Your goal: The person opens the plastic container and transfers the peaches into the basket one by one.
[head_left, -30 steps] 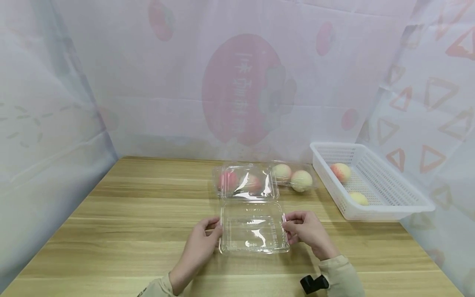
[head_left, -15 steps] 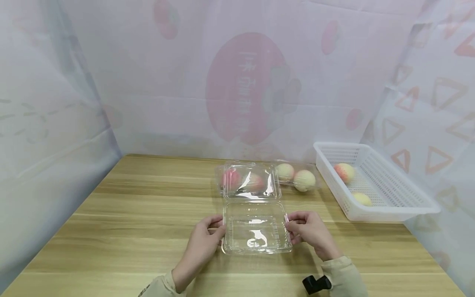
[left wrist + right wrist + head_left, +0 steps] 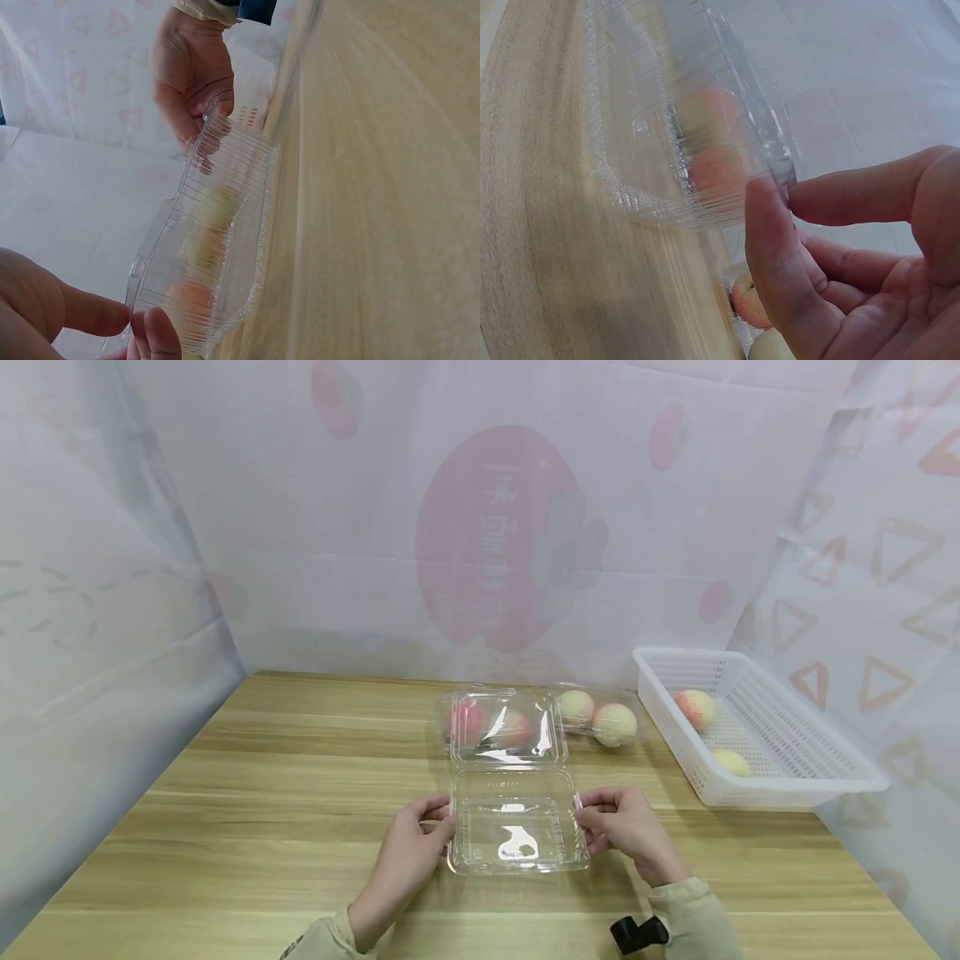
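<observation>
A clear plastic clamshell container (image 3: 513, 827) with its lid (image 3: 510, 727) folded back stands opened out in front of the person. Its base holds nothing. My left hand (image 3: 411, 852) pinches the left rim between thumb and fingers, while my right hand (image 3: 628, 831) pinches the right rim the same way. In both wrist views thumb and fingertips close on the rim of the ribbed container (image 3: 217, 217). Through the lid, reddish peaches (image 3: 467, 723) show behind it in another clear box. Two paler peaches (image 3: 615, 725) lie in a clear box farther right.
A white perforated plastic basket (image 3: 757, 789) stands at the right of the wooden table (image 3: 285, 810), with a red-yellow peach (image 3: 696, 708) and a yellow one (image 3: 732, 763) inside. Printed cloth (image 3: 337, 568) hangs around the back and sides.
The head view has shifted slightly, so everything appears a little farther right than a second ago. Both hands keep their pinch on the container, which has barely moved.
</observation>
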Tool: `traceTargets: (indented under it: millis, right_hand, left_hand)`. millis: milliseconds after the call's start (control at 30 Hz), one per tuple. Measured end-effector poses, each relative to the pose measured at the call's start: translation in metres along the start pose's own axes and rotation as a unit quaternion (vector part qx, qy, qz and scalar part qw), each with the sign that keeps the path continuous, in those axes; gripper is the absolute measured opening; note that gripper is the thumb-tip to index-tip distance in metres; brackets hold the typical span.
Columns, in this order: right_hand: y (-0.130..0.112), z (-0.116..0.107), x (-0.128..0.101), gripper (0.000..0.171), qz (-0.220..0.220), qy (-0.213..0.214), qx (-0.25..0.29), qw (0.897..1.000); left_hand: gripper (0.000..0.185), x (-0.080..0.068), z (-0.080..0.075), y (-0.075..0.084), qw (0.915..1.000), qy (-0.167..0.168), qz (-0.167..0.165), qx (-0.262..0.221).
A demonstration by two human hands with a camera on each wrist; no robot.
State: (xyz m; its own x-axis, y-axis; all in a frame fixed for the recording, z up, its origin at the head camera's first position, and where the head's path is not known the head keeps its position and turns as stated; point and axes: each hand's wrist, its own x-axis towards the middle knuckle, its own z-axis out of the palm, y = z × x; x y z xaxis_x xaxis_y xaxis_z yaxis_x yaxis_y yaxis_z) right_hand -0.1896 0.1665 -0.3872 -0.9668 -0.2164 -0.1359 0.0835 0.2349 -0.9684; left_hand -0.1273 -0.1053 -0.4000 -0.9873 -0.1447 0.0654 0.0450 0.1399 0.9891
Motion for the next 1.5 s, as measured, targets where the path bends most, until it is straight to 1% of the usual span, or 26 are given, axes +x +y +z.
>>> traceTargets:
  millis: [233,600,867,1033,1500]
  right_hand:
    - [-0.0012,0.0004,0.0004,0.027,-0.005,-0.003,0.001,1.000]
    - [0.0002,-0.0002,-0.0009,0.025,0.001,-0.003,0.002,1.000]
    - [0.0006,0.0002,-0.0015,0.024,-0.003,-0.004,0.000,1.000]
    - [-0.0009,0.0003,-0.0009,0.025,0.001,0.002,-0.001,1.000]
    - [0.0006,-0.0010,-0.0015,0.026,-0.006,-0.001,0.002,1.000]
  left_hand:
    - [0.037,-0.0001,-0.0005,0.0001,1.0000,0.005,-0.001,0.006]
    - [0.038,0.0004,-0.0003,-0.0024,1.0000,0.002,-0.004,-0.003]
    - [0.038,0.0011,0.0004,-0.0045,0.9999,-0.002,-0.004,-0.012]
    - [0.037,0.0030,0.0010,-0.0054,0.9998,0.000,-0.013,-0.014]
    - [0.037,0.0025,0.0008,-0.0051,0.9998,0.001,-0.012,-0.015]
